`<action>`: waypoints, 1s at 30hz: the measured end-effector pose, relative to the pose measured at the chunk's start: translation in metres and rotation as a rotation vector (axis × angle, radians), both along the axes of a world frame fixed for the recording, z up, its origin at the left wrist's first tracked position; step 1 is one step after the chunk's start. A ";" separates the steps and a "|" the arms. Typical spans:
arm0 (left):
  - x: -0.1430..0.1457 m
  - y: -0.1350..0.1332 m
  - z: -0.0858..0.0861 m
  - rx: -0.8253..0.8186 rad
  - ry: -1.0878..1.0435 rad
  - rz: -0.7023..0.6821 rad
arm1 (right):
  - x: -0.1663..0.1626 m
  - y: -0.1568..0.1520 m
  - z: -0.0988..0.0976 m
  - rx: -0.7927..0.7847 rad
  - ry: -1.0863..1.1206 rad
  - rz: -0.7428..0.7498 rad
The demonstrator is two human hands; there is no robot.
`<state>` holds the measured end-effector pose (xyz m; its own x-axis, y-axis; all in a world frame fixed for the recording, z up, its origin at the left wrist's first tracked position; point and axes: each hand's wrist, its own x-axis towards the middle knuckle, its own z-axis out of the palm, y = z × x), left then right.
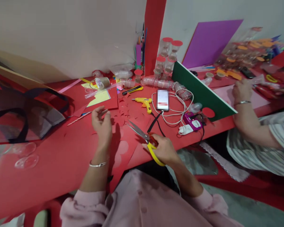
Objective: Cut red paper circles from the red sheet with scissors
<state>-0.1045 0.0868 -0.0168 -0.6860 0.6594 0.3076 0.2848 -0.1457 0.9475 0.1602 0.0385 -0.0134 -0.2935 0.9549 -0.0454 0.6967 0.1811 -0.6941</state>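
Note:
My right hand grips a pair of scissors with yellow handles, the metal blades slightly parted and pointing away to the left. Above the red table my left hand is raised with its fingers loosely bent, and nothing shows in it. Between the hands and beyond them lie small red paper scraps. Red paper with round cut-outs lies below the scissor blades. A yellow glue gun rests just past the scissors, beside a phone with a lit screen.
A green board stands upright at right, dividing me from a co-worker's arm. White cable coils near a purple power adapter. Nested plastic cups line the back. A dark-handled bag stands at left.

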 end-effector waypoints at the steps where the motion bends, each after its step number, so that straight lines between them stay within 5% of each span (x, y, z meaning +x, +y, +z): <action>1: -0.002 -0.010 0.010 -0.051 0.095 -0.086 | 0.003 -0.002 0.000 -0.003 -0.003 -0.007; 6: -0.010 -0.072 0.040 -0.382 0.620 -0.483 | 0.013 -0.003 -0.004 0.041 0.027 -0.060; 11: -0.015 -0.092 0.023 -0.527 0.631 -0.366 | 0.000 -0.006 -0.008 0.007 0.092 -0.026; 14: -0.011 -0.090 0.013 -0.685 0.775 -0.414 | -0.008 -0.004 -0.014 -0.066 0.205 -0.038; 21: 0.002 -0.085 0.005 -0.981 0.990 -0.424 | -0.030 0.027 -0.028 -0.552 0.757 -0.077; 24: 0.003 -0.082 0.005 -1.031 0.992 -0.433 | -0.038 0.047 -0.030 -0.447 0.743 -0.102; 30: -0.001 -0.085 -0.001 -0.941 0.980 -0.470 | -0.068 0.101 -0.026 -0.103 0.229 -0.136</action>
<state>-0.1052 0.0017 -0.0179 -0.1227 0.9811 -0.1495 0.9687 0.1512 0.1971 0.0923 0.1390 -0.0394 -0.1766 0.9801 -0.0911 0.5324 0.0173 -0.8463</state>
